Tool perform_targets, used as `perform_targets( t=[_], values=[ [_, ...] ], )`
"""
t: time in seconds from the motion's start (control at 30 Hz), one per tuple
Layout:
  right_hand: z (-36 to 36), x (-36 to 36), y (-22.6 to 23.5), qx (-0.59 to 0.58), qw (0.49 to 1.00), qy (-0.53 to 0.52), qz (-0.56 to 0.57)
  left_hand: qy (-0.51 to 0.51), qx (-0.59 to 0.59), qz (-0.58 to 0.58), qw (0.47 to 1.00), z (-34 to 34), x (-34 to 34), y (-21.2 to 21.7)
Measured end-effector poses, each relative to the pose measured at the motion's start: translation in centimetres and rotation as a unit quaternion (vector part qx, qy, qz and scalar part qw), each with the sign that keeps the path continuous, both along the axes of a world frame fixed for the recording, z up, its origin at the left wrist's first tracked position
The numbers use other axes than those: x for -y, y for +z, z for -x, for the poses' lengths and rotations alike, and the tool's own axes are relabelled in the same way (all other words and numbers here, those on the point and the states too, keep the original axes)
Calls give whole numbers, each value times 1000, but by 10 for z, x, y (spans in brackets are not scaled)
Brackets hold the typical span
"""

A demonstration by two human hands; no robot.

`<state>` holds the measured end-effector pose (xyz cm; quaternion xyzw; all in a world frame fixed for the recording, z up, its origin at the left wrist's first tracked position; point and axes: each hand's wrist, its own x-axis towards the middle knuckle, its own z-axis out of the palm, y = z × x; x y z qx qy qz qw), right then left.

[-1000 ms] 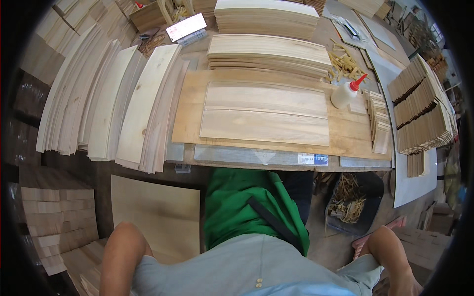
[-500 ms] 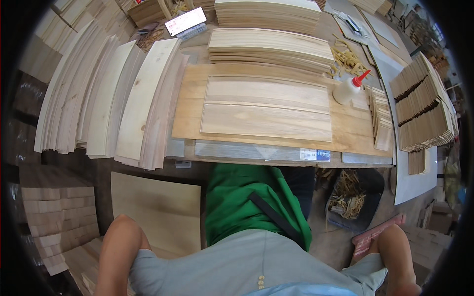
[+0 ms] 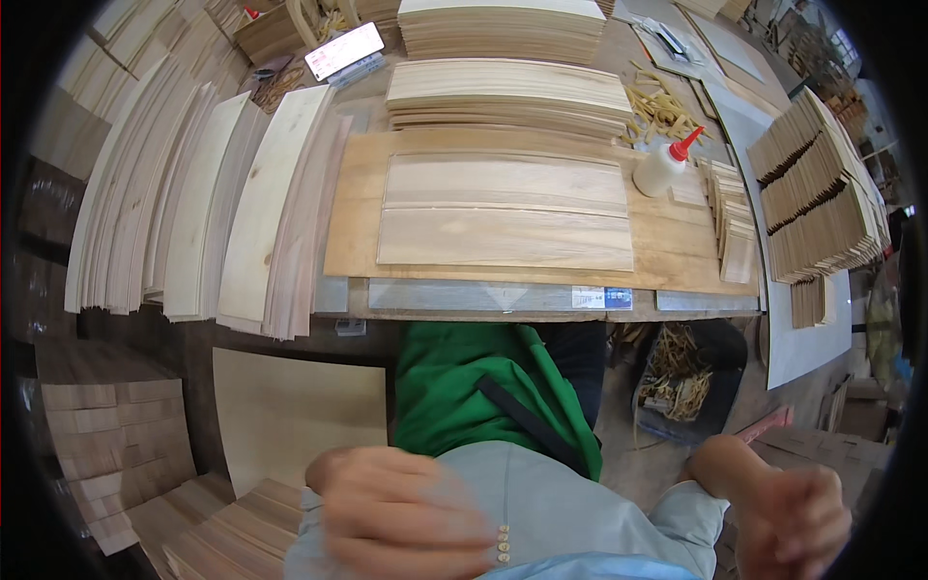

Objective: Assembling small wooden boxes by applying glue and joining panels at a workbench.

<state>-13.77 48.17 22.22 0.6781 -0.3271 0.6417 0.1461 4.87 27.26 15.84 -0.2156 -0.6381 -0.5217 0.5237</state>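
Observation:
Both of my hands are raised near my body, away from the bench, and both are smeared by motion. My left hand (image 3: 401, 512) is in front of my grey shirt; its fingers point toward the right, and nothing can be made out in them. Off to the right, my right hand (image 3: 797, 522) looks curled, but whether it holds anything is unclear. Ahead on the bench, two pale wood panels (image 3: 507, 237) lie edge to edge on a larger brown board (image 3: 353, 227). A white glue bottle (image 3: 659, 172) with a red nozzle stands at their right.
Long boards (image 3: 266, 203) stand in rows at the left. Behind the panels lie stacked planks (image 3: 507, 87) and a lit phone (image 3: 345, 51). Small wood strips (image 3: 730, 222) and bundled slats (image 3: 822, 193) sit at the right. A black bin (image 3: 691, 382) of scraps is below the bench.
Both hands have come up into view; before, mainly the arms showed at the lower left and right. The left arm has swung inward across my shirt. The view has shifted slightly.

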Motion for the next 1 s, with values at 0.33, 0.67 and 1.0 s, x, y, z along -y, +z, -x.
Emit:
perform_targets(
  t=[0.33, 0.67, 1.0],
  values=[
    [16, 42, -91, 44, 967, -66, -241, -282, 145, 37, 948, 45, -1, -10],
    [17, 23, -123, 147, 935, -141, -291, -287, 163, 17, 944, 53, -14, -10],
    [47, 33, -135, 136, 906, -223, -335, -459, 77, 26, 885, 55, -3, -36]
  ],
)
